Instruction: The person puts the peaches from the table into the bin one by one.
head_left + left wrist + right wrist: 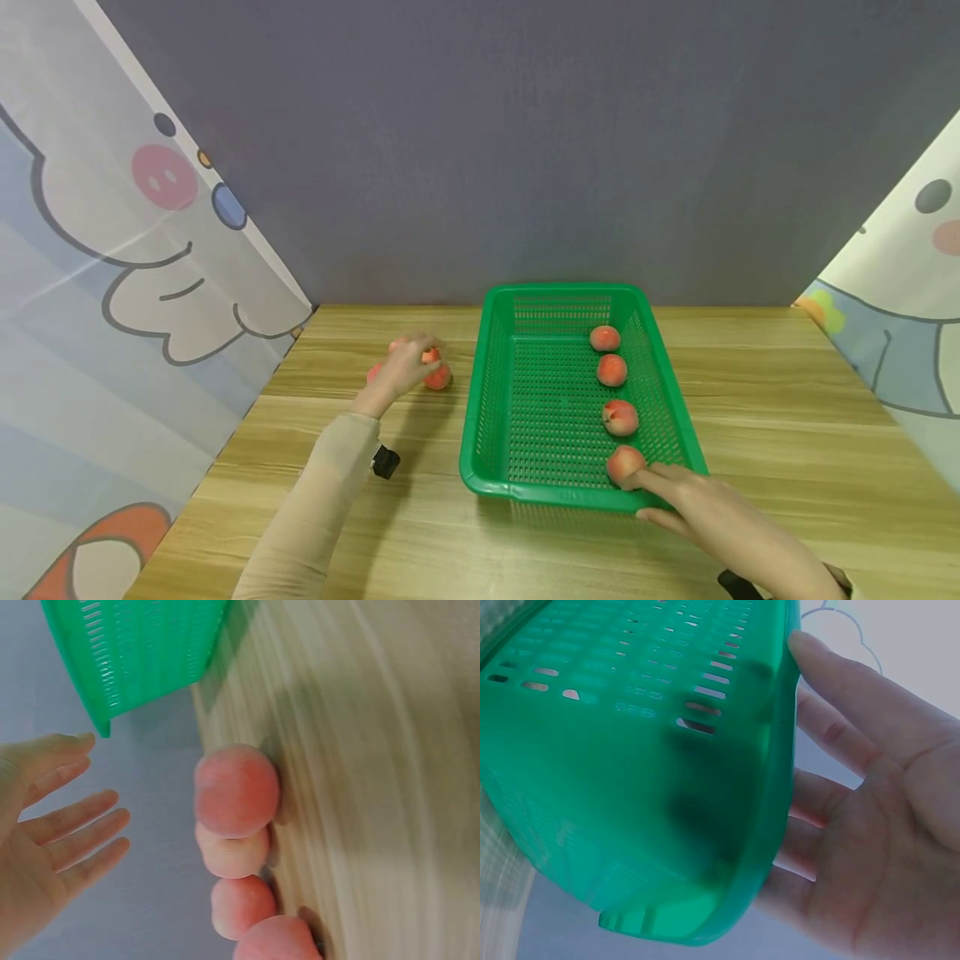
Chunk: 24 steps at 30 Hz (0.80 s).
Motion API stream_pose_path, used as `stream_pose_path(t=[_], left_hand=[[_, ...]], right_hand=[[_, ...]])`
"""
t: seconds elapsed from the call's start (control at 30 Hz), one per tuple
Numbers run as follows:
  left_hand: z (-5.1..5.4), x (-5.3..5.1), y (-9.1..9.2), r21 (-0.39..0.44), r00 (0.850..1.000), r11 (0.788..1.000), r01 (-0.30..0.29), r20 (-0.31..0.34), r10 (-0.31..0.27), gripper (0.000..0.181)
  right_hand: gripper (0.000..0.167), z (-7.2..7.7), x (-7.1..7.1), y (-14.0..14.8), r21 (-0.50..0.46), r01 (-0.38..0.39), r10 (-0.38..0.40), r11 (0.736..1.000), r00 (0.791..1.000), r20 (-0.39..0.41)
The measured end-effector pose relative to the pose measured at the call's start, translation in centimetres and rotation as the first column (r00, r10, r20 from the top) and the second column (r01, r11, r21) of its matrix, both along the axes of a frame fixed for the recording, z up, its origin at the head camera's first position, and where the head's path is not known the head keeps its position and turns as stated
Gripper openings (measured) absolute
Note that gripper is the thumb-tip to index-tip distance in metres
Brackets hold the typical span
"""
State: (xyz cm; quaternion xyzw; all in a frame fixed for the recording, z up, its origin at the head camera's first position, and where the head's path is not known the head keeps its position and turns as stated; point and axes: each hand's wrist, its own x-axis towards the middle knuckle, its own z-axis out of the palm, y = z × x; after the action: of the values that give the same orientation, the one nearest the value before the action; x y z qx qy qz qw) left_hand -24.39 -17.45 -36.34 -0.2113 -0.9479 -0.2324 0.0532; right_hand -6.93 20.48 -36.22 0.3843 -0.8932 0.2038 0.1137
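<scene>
Peaches (619, 419) sat four in a row in the basket (480, 392), others on the table (750, 375) beneath the spread left hand (401, 367), while the right hand (693, 497) straddled the rim (555, 495), its grip unclear; loading seemed under way, the next move probably calling for a left-hand pinch.

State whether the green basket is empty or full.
Neither: partly filled. Four peaches line the right of the green basket; its left floor shows bare.

Basket (562, 288) — smooth, glossy plastic, tabletop (750, 383) — wood-grained, faintly shiny, matt peaches (620, 418), matt backdrop (487, 150), cloth sleeve (318, 483)
</scene>
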Motion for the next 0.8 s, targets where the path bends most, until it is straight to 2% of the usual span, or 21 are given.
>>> stream_pose_path(t=[0.13, 0.37, 0.8], left_hand=[[-0.6, -0.1, 0.0, 0.014, 1.0, 1.0, 0.009, 0.023, -0.009, 0.028], [-1.7, -0.5, -0.2, -0.024, 0.999, 0.999, 0.043, -0.01, -0.043, 0.021], [-3.2, -0.9, -0.4, -0.103, 1.0, 0.995, -0.004, 0.017, 0.006, 0.028]], right_hand=[[0.031, 0.0, 0.0, 0.0, 0.001, 0.001, -0.001, 1.0, 1.0, -0.001], [0.03, 0.0, 0.0, 0.0, 0.001, 0.004, -0.004, 1.0, 1.0, -0.011], [0.031, 0.1, 0.0, 0.0, 0.01, 0.003, -0.003, 1.0, 1.0, 0.002]])
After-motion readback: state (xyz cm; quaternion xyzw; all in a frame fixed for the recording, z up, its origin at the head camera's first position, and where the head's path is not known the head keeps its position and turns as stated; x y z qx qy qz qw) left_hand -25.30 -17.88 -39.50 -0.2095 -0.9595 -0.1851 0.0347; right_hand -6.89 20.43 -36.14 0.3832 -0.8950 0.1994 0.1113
